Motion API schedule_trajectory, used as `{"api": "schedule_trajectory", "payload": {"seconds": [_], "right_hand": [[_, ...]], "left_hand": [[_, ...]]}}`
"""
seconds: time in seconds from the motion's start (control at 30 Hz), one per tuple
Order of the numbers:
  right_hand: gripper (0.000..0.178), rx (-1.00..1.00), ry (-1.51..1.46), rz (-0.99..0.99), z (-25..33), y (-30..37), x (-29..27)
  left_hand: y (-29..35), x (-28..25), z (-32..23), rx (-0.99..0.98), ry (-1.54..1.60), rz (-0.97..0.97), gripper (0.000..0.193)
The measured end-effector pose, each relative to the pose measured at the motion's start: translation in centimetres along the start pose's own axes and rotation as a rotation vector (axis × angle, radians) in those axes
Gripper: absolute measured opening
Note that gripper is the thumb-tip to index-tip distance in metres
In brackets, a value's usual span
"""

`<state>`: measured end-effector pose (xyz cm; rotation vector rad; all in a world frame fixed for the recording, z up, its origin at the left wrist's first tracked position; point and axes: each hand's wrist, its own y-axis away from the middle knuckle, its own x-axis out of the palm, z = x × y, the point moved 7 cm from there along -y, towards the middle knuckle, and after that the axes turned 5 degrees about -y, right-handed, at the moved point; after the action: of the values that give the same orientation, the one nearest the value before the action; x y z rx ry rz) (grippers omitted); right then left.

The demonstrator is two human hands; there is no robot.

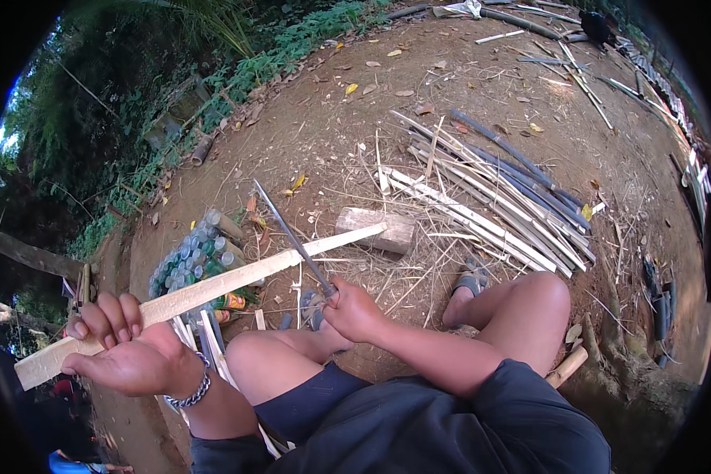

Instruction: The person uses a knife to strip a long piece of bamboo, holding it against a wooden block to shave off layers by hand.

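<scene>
My left hand (134, 351), palm up and wearing a chain bracelet, has its fingers curled around the lower end of a long pale bamboo slat (221, 282). The slat slants up to the right. Its far tip lies over a short wooden block (397, 231) on the ground. In my right hand (355, 310) is the handle of a long, narrow-bladed knife (280, 221), mostly hidden by the fist. The blade points up and to the left and crosses in front of the slat; whether the two touch I cannot tell.
Split bamboo strips (482, 197) and dark poles (521, 170) lie in a pile to the right of the block. Several bottles (189, 257) cluster at left. Shavings litter the dirt around my sandaled feet (472, 278). Tree roots (624, 359) show at right.
</scene>
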<state>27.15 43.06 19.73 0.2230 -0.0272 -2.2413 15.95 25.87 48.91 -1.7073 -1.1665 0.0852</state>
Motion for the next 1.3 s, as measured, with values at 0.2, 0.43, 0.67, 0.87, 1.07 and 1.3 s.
{"api": "schedule_trajectory", "payload": {"seconds": [0.2, 0.43, 0.67, 0.87, 1.07, 1.3], "right_hand": [[0.021, 0.004, 0.124, -0.038, -1.4, 0.0, -1.0], [0.023, 0.071, 0.187, -0.061, -5.8, -0.9, -1.7], [0.026, 0.083, 0.141, 0.032, -3.6, -1.5, -0.8], [0.027, 0.239, 0.193, -0.177, -13.6, -4.7, -5.4], [0.029, 0.048, 0.151, 0.120, -5.0, -3.8, -2.0], [0.020, 0.341, 0.233, -0.102, -17.8, -6.5, -7.5]], "left_hand": [[1.0, 1.1, -0.7, -0.006, 0.060, 0.023, 0.048], [1.0, 1.8, -0.8, -0.010, 0.026, 0.019, 0.047], [0.1, 1.5, -1.1, 0.017, 0.033, 0.048, 0.045], [-0.6, 1.6, 1.0, -0.020, 0.073, 0.067, 0.044], [-2.3, 0.1, 1.0, -0.055, 0.114, 0.178, 0.040], [-4.6, 0.1, 2.8, -0.110, 0.146, 0.299, 0.049]]}}
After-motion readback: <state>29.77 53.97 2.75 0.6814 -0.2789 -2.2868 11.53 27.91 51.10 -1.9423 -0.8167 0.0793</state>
